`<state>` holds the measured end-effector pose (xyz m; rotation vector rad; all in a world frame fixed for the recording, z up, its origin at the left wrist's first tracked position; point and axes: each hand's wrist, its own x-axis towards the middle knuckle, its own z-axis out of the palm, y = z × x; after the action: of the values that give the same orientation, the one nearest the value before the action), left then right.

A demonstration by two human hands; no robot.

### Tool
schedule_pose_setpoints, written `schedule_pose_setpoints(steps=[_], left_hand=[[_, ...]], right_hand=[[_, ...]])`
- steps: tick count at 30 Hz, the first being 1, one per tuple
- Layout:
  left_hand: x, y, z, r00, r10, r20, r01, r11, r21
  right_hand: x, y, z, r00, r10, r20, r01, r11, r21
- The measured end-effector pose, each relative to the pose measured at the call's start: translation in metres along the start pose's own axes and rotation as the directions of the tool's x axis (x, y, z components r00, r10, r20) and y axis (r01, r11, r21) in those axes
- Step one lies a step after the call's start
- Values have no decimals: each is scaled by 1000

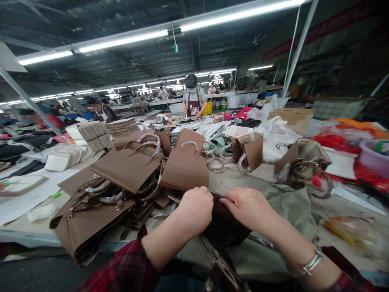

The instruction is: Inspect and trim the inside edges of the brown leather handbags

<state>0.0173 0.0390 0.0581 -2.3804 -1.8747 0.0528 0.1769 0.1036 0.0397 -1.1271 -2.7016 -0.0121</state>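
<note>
My left hand (194, 211) is closed in a fist on the top edge of a dark brown handbag (226, 227) that rests against me at the table's near edge. My right hand (247, 209) pinches the same edge just to the right, fingers pressed together. The bag's plastic-wrapped handles (223, 263) hang down between my forearms. A silver bracelet (311, 263) sits on my right wrist. Just beyond my hands stands a tan handbag (185, 166), and a heap of several more tan handbags (100, 202) lies to the left.
An olive cloth (288, 202) covers the table under my right arm. Folded cardboard boxes (251, 150), white bags (276, 138) and red plastic (337, 142) crowd the right side. Stacks of white pieces (69, 156) lie at left. A person in an apron (193, 99) works at a far table.
</note>
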Motion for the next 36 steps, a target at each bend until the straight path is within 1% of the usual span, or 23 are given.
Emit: schedule_pose_setpoints(steps=[4, 7, 12, 16, 18, 22, 24, 27, 30, 33, 36], left_hand=[[1, -1, 2, 998, -55, 6, 55, 998, -4], [1, -2, 1, 998, -62, 9, 62, 998, -8], [1, -2, 3, 999, -37, 5, 37, 999, -11], [-3, -5, 9, 999, -20, -51, 19, 1000, -18], [-8, -7, 11, 997, 13, -76, -15, 999, -35], [-18, -12, 5, 986, 121, -112, -126, 991, -44], [-21, -13, -1, 981, 142, -130, -149, 988, -40], [-22, -13, -4, 978, 112, -176, -128, 988, -85], [-19, -13, 0, 971, 57, -233, -105, 975, -197], [-14, -14, 9, 975, 66, -213, -132, 941, -313], [-11, -12, 11, 976, 88, -198, -152, 931, -333]], right_hand=[[0, -1, 2, 1000, -27, 8, 27, 1000, -3], [2, -1, 1, 999, -40, 30, 40, 999, 4], [11, -7, -2, 997, -57, 46, 58, 998, -18], [18, -12, -3, 997, -64, 48, 65, 997, -29], [17, -12, -3, 997, -53, 48, 54, 998, -30], [10, -6, -5, 999, -23, 43, 25, 999, -40], [4, -3, -5, 999, -9, 42, 11, 999, -41], [-6, 1, -5, 999, 1, 36, 0, 1000, -23], [-16, 3, -6, 1000, 0, 30, -1, 1000, 29], [-27, 4, -7, 1000, 6, 28, -8, 997, 78], [-34, 7, -6, 1000, 16, 20, -18, 995, 93]])
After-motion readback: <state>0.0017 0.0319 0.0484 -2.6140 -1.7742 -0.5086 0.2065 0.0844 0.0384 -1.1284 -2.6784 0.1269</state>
